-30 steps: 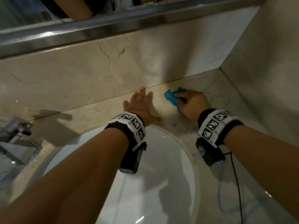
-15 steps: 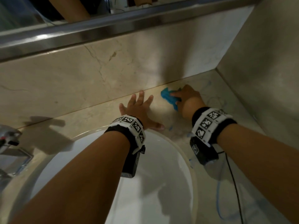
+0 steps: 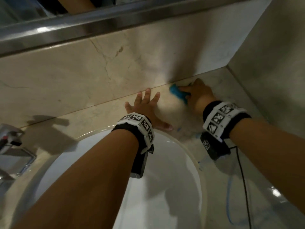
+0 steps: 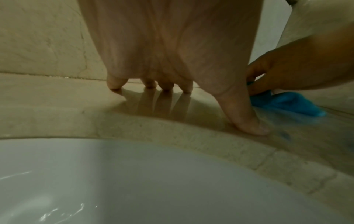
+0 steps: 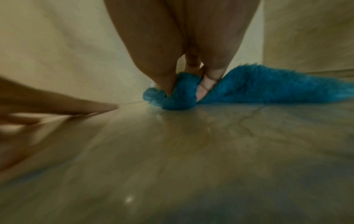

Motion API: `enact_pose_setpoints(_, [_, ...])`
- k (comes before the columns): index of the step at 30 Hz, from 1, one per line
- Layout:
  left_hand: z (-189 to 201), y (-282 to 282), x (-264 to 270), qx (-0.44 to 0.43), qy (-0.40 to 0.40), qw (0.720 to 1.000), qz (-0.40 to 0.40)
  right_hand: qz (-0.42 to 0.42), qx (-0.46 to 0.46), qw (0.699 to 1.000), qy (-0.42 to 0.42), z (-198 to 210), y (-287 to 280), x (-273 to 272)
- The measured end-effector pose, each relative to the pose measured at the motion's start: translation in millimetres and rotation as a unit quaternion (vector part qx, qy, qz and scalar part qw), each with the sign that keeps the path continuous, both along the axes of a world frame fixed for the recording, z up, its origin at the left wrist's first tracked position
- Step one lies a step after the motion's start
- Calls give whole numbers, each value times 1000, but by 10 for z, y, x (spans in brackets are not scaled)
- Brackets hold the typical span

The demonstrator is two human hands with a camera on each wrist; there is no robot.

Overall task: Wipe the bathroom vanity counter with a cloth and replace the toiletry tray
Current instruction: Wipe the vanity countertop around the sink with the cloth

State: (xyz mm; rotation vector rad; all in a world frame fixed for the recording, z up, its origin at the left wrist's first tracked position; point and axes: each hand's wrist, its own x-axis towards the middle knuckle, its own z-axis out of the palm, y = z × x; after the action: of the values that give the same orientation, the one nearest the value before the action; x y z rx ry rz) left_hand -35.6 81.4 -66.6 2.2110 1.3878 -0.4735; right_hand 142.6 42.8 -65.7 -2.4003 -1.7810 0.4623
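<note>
While my left hand (image 3: 145,108) lies spread flat on the marble counter (image 3: 99,116) just behind the white basin (image 3: 165,187), fingertips touching the stone, my right hand (image 3: 198,95) curls its fingers round the blue cloth (image 3: 177,93) and presses it onto the counter. That cloth sits at the back edge where the counter meets the backsplash (image 3: 82,76), near the right corner and just beside my left fingers. At far left I see the chrome faucet (image 3: 11,141).

A marble bench (image 3: 102,114) carries a blue cloth (image 3: 177,93) near its back right corner, beside a sunken basin (image 3: 165,187).
</note>
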Motion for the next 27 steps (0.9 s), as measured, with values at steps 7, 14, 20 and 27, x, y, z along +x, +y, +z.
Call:
enact_pose_setpoints(7, [4, -4, -3, 4, 1, 1000, -1, 85, -42, 995, -23, -43, 17, 98])
enact_pose_setpoints(14, [11, -10, -13, 2, -6, 1000, 2, -96, -61, 988, 103, 87, 71, 222])
enact_pose_setpoints(20, [-14, -9, -13, 7, -4, 1000, 1, -52, -58, 996, 49, 78, 91, 387])
enact_pose_setpoints(27, [-8, -17, -12, 14, -13, 1000, 4, -69, -79, 990, 89, 100, 43, 244])
